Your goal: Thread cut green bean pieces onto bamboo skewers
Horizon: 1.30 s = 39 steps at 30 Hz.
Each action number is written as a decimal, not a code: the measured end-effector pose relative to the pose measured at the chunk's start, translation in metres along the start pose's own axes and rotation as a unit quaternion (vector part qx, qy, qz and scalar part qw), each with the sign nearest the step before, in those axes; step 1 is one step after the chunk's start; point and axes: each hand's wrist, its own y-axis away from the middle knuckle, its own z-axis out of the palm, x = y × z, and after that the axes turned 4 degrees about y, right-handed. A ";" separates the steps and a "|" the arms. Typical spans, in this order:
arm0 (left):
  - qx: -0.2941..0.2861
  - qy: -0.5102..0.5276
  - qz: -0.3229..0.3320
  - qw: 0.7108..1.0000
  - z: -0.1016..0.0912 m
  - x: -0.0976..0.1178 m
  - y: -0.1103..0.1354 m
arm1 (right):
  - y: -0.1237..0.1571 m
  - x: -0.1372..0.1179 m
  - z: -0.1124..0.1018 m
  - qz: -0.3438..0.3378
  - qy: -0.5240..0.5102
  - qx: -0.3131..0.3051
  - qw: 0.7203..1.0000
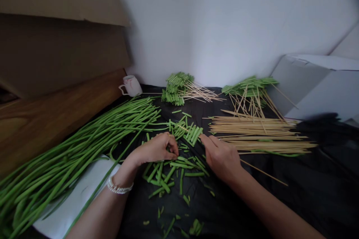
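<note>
My right hand (223, 155) is closed around a bamboo skewer (265, 172), whose blunt end sticks out behind my palm. Threaded side by side on it, just past my fingertips, is a row of short cut green stalk pieces (193, 134). My left hand (158, 148), with a beaded bracelet at its wrist, curls its fingers and thumb together low over loose cut pieces (169, 173). Whatever may be between those fingertips is hidden. Long uncut green stalks (92, 142), resembling garlic scapes, lie heaped to the left, partly over a white board (81, 183).
Finished skewers (179, 86) are stacked at the back, with another stack (249, 86) at back right. Bare skewers (260, 129) lie right of my hand. A mug (131, 86), a cardboard box (61, 44) and a white box (316, 82) border the black sheet (230, 209).
</note>
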 end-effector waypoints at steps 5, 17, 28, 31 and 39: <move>0.030 0.018 -0.005 0.999 0.000 -0.005 0.000 | -0.001 0.001 0.000 0.011 0.009 -0.006 1.000; 0.166 0.053 -0.049 0.983 0.002 -0.007 -0.006 | 0.000 0.001 -0.001 0.011 0.011 -0.004 1.000; 0.263 0.575 -0.121 0.766 0.006 -0.002 -0.013 | 0.000 -0.001 -0.001 -0.005 -0.009 -0.010 1.000; 0.257 0.589 -0.114 0.758 0.007 0.003 -0.014 | 0.000 -0.001 -0.001 -0.006 -0.013 -0.014 1.000; 0.261 0.589 -0.097 0.759 0.009 0.000 -0.015 | -0.001 -0.002 -0.001 -0.002 -0.006 -0.015 1.000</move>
